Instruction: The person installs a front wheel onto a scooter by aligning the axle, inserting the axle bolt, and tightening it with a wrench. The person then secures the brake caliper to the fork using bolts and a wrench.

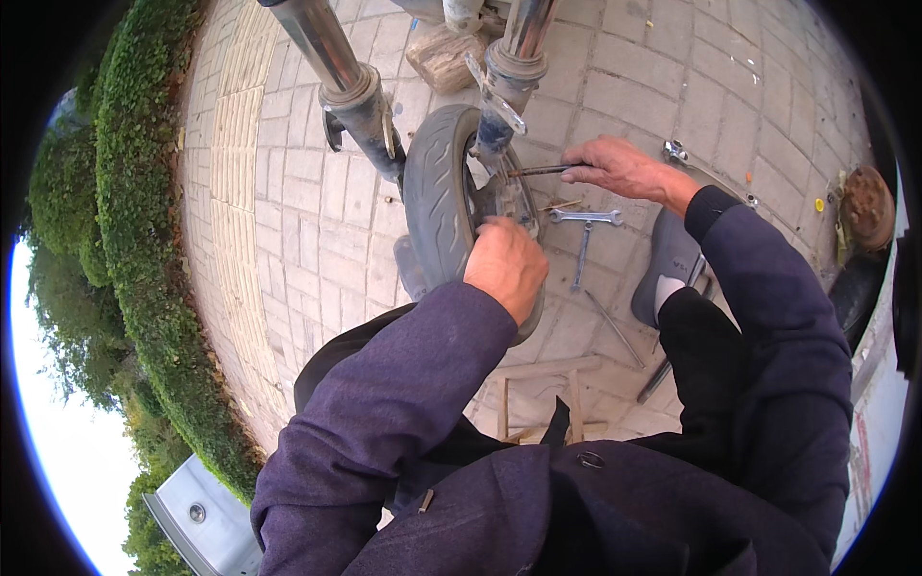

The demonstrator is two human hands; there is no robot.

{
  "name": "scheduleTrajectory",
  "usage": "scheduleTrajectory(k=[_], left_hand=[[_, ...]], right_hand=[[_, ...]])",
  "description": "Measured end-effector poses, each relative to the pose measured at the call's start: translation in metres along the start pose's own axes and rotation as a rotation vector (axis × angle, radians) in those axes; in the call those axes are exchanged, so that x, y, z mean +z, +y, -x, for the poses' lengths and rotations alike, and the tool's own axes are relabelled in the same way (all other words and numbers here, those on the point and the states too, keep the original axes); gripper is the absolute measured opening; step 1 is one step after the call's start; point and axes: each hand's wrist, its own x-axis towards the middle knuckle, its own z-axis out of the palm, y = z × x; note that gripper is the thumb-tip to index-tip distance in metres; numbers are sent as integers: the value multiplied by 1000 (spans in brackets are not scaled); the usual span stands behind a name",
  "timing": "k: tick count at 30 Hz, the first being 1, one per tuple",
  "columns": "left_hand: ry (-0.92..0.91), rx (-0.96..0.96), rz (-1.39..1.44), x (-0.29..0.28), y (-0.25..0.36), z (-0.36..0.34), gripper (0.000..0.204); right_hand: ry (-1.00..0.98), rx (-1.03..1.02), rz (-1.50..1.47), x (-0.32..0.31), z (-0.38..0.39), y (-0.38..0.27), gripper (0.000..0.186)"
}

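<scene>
A small scooter wheel [440,202] with a worn black tyre stands upright between two metal fork legs. My left hand [509,261] is closed at the near side of the wheel, by its hub; its fingertips are partly hidden. From the right, my right hand [622,171] grips a thin dark rod [543,171], whose far end reaches the hub area beneath the right fork leg [509,86]. The left fork leg [353,91] slants down on the tyre's other side. Just right of the wheel, an open-end wrench [586,217] lies across the top of another wrench [582,259].
A wooden block [447,60] sits behind the wheel. On the paving lie a thin metal rod [615,329], a dark bar [655,382] and a shiny socket-like piece [675,151]. A low wooden frame [576,403] stands near me. My grey shoe [663,259] is at right; a hedge [144,240] runs along the left.
</scene>
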Motion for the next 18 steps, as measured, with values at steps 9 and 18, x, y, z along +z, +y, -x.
scheduleTrajectory(k=[9, 18], left_hand=[[1, -18, 1, -5, -2, -3, 27], [-265, 11, 77, -14, -2, -5, 31]], right_hand=[[83, -220, -70, 13, -23, 18, 33], [9, -69, -47, 7, -18, -20, 37]])
